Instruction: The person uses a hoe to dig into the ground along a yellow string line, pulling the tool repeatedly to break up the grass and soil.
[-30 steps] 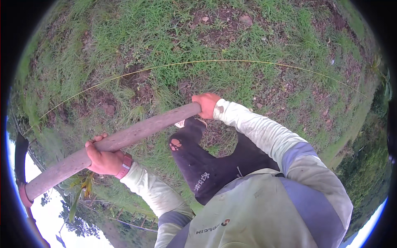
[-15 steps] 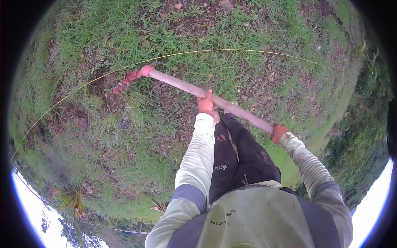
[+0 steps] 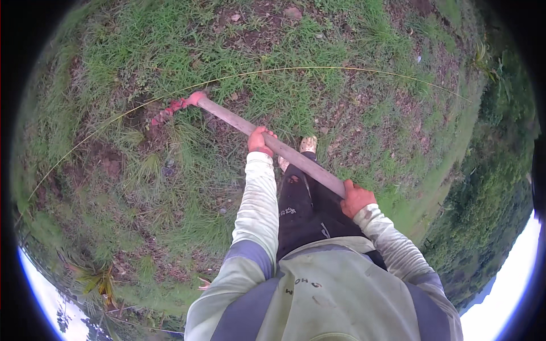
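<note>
A mattock with a thick wooden handle (image 3: pixel 307 166) slants across in front of my legs. Its narrow reddish head (image 3: pixel 170 109) lies at the far left, low over grass and dark soil; whether the tip is in the soil I cannot tell. My left hand (image 3: pixel 261 140) is closed around the middle of the handle. At the near end, my right hand (image 3: pixel 357 199) grips the handle's butt. Close to the mattock head runs a thin yellow cord (image 3: pixel 250 73), curving across the picture.
My shoe (image 3: pixel 308 144) stands on the grass just beyond the handle. Patches of dug soil (image 3: pixel 108 162) lie left. Stones (image 3: pixel 292 13) sit at the far side, and dense bushes (image 3: pixel 483 199) line the right. A spiky plant (image 3: pixel 99 281) grows at the lower left.
Both hands have shifted left, and my right hand has come nearer to my body with the handle's butt. The mattock head has moved slightly left. My shoe now shows more clearly.
</note>
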Demonstrator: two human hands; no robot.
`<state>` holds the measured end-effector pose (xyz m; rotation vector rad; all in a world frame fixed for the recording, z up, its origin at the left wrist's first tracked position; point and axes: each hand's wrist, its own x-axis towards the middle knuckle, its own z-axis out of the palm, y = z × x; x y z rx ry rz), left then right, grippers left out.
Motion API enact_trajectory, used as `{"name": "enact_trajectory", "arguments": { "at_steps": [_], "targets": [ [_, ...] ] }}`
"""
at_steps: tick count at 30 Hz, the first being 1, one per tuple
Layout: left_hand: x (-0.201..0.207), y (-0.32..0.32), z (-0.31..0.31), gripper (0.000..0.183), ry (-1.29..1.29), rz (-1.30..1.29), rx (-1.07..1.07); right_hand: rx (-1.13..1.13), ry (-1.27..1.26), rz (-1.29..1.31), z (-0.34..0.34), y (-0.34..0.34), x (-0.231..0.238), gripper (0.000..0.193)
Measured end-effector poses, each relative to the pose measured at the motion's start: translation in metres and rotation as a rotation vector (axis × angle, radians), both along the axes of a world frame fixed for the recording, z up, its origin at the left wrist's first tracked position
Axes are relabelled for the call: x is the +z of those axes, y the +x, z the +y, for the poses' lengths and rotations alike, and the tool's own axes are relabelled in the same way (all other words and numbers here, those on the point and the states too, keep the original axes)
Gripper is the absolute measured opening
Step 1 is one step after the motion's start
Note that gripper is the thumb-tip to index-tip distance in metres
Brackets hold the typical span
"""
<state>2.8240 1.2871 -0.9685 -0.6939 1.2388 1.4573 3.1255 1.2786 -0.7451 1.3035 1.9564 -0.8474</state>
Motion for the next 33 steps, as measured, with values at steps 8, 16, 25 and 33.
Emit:
{"name": "enact_trajectory", "arguments": {
  "at_steps": [8, 16, 25, 33],
  "targets": [
    [0.057, 0.056, 0.021, 0.023, 0.049, 0.120, 0.134, 0.067, 0.124, -0.107, 0.037, 0.081, -0.050, 0.040],
    [0.229, -0.012, 0.045, 0.022, 0.061, 0.706, 0.416, 0.202, 0.207, 0.584, 0.140, -0.007, -0.095, 0.031],
    [0.264, -0.044, 0.090, 0.015, -0.075, 1.430, 0.638, 0.352, -0.080, 0.966, 0.264, -0.158, -0.155, 0.023],
    [-0.105, 0.003, 0.112, 0.043, -0.663, 0.564, 0.397, 0.330, -0.218, 0.211, 0.255, 0.039, -0.248, 0.041]
  ]
}}
